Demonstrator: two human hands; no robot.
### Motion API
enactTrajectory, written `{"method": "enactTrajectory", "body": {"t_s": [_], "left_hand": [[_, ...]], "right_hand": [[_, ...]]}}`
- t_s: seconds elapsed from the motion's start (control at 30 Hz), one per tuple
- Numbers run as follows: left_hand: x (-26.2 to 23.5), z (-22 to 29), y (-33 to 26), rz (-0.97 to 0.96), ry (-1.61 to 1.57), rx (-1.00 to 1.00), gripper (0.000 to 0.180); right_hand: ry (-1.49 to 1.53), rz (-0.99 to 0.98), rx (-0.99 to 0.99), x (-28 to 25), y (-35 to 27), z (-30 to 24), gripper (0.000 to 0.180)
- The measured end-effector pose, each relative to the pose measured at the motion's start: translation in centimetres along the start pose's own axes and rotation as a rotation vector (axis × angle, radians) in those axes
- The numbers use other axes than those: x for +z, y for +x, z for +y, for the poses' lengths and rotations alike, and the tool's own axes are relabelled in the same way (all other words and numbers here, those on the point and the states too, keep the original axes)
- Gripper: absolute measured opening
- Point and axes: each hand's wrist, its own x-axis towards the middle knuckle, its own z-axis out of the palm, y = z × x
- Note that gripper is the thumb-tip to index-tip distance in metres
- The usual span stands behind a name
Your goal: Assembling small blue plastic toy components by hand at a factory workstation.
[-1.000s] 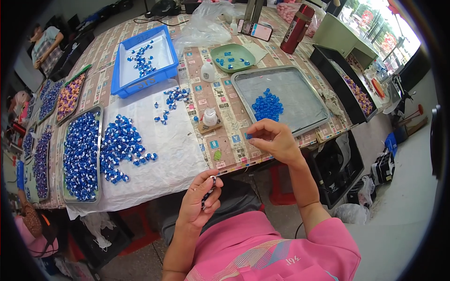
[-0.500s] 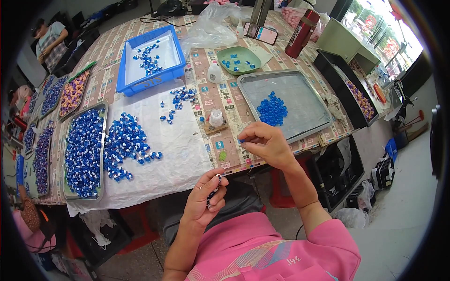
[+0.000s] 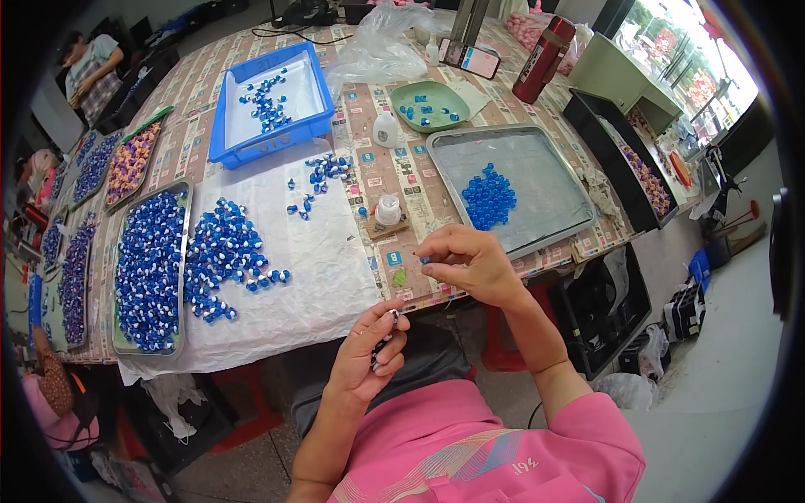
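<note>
Near the grey tray (image 3: 549,189), 1 blue bead (image 3: 425,260) is pinched by the right hand (image 3: 476,267), dark-and-white pieces (image 3: 394,316) by the left hand (image 3: 356,356), joining apparently being prepared, careful alignment needed.

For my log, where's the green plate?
In the head view, above centre, the green plate sits behind the metal tray, right of the squat white bottle.
</note>
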Motion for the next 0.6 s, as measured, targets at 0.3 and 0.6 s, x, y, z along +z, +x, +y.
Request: {"method": "enactTrajectory", "body": {"t_s": [0.3, 0.6], "left_hand": [[2.6, -5.9, 9.6, -0.139, 0.037, 0.139, 0.023], [9.3, -10.5, 27.3, -0.117, 0.039, 0.126, 0.023]], "right_hand": [[-0.102, -0.127, -0.195, -10.0, 2.1, 2.6, 0.016], [0.045, -0.173, -0.143, -27.0, 8.3, 10.0, 0.018]]}}
